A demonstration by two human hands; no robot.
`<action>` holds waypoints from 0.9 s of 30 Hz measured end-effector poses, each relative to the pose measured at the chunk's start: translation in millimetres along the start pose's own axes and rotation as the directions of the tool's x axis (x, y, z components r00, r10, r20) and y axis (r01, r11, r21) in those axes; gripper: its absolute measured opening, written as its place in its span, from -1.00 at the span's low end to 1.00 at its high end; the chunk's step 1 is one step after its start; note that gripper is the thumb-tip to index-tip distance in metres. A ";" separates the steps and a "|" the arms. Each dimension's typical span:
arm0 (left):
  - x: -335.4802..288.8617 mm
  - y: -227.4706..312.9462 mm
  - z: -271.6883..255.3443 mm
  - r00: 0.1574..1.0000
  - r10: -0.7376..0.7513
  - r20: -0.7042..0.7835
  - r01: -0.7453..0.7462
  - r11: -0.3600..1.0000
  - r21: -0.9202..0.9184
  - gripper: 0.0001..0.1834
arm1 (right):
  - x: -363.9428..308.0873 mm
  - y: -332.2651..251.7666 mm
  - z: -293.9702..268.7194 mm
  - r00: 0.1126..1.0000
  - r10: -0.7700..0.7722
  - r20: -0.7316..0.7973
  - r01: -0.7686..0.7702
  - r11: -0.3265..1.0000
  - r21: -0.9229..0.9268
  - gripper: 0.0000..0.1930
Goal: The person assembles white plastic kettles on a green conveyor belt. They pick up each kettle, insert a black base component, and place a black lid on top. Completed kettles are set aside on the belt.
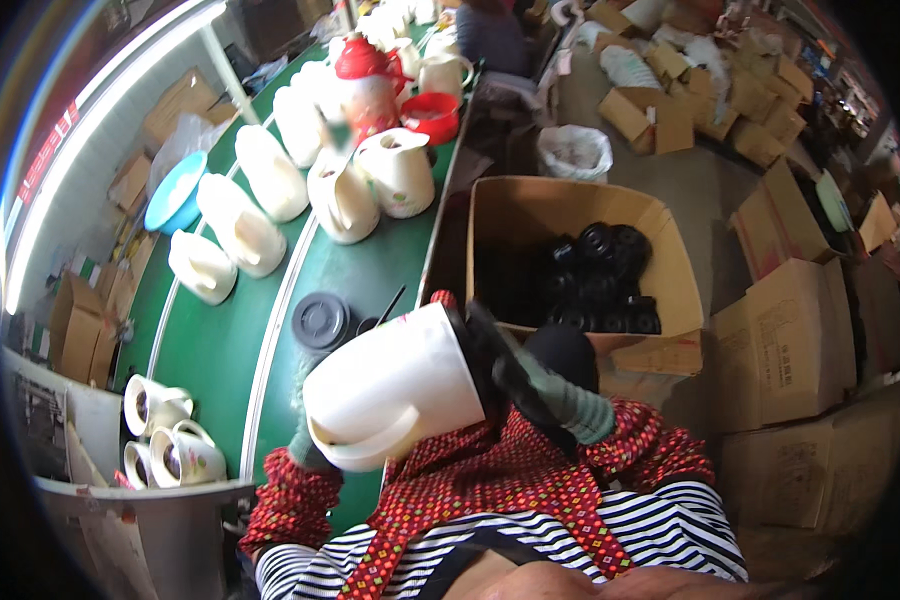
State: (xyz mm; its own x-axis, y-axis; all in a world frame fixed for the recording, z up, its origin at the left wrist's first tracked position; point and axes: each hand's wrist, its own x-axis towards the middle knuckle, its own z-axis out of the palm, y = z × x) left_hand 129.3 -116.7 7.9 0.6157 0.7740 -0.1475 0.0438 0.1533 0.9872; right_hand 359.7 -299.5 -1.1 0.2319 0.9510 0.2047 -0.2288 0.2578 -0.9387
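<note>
Jug (395, 375) held sideways, near-left of the open box (682, 262), long axis crosswise, wide end boxward. Left hand (301, 425) at narrow end, grip hidden; right hand (530, 385), boxward, fingers extended at wide end.

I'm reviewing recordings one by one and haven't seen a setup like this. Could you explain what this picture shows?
There's no machine: these are a person's own gloved hands, seen from above by a wide fisheye camera worn on the head, so straight edges bend. Between the left hand, mostly hidden, and the right hand, at its dark end, a white jug is held tipped sideways. On the green work surface stand more pale jugs, a red-and-white jug and a dark round piece. Right of it, an open carton holds black parts.
</note>
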 end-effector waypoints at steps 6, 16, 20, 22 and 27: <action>-16.6 12.7 67.2 0.865 0.165 0.474 0.307 0.574 -0.759 0.03 | 31.6 -61.7 7.9 0.743 -0.188 0.642 0.655 0.398 -0.642 0.26; 5.4 -51.4 -23.1 0.992 0.098 -0.084 -0.100 0.995 -0.022 -0.57 | 17.5 34.4 7.8 0.983 -0.129 -0.128 0.155 0.963 0.220 -0.39; 16.5 2.8 -18.2 0.850 0.519 0.091 -0.485 0.704 0.519 -0.77 | -9.6 99.8 -18.9 0.969 -0.196 -0.148 0.184 0.978 -0.095 -0.30; 12.5 32.3 -6.8 0.878 0.449 0.167 -0.456 0.676 0.579 -0.76 | -15.6 102.4 -16.5 0.976 -0.096 -0.193 0.109 0.993 0.055 -0.34; 16.1 82.3 20.5 0.860 0.313 0.403 -0.459 0.131 0.879 -0.64 | -13.6 77.7 -15.9 0.965 0.066 -0.254 0.006 0.962 0.274 -0.38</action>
State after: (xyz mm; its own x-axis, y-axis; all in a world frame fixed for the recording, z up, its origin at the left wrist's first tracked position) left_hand 159.0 -104.2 88.0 0.8603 0.4662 0.2063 0.4143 -0.8751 0.2499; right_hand 353.8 -295.1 -81.2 0.4486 0.8914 0.0652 -0.4774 0.3007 -0.8256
